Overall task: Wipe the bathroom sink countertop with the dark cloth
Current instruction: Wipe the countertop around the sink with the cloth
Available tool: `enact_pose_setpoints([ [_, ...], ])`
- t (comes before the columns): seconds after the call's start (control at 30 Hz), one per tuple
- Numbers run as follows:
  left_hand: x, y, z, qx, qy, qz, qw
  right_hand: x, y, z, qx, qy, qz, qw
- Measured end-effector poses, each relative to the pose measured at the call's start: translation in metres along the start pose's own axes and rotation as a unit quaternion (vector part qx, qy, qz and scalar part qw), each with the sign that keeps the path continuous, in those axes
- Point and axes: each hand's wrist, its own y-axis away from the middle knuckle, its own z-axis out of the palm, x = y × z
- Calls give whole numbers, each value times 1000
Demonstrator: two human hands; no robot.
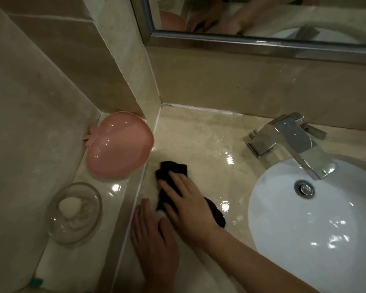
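On the wet beige marble countertop (199,144), the right hand (186,199) presses flat on the crumpled dark cloth (173,172) mid-wipe, the left hand (152,240) rests open, seemingly bracing; next, sweep toward the white basin (304,240).

Beige tiled walls (51,85) meeting at corner; steel-framed mirror (262,17) upper right; raised side ledge (114,187) left; dim light, glare spots on glossy surfaces.

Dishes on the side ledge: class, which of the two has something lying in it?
The clear glass dish, nearer the camera, holds a pale piece of soap. The pink apple-shaped dish in the corner holds nothing.
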Motion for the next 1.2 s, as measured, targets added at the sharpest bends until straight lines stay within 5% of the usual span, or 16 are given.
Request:
enact_pose_setpoints([
  [0.13, -2, 0, 1, -5, 8, 4, 1000, -7, -15, 8, -41, 11, 11, 999],
  [0.33, 7, -1, -4, -12, 4, -8, 1000, 61, 34, -38, 97, 30, 213, 972],
  [0.47, 4, 1, -3, -9, 18, 10, 1000, 65, 63, -48, 117, 5, 287, 951],
  [0.7, -7, 1, -12, -71, 156, -31, 985, 3, 58, -65, 5, -30, 237, 971],
  [0.87, -27, 14, -78, -100, 369, -182, 906, -96, 74, -29, -22, -153, 159, 975],
  [1.03, -55, 66, -102, -112, 274, -111, 949, -149, 113, 52, -51, -39, 57, 996],
  [1.2, -62, 84, -92, -131, 244, -112, 954, -128, 124, 52, -54, -33, 11, 998],
])
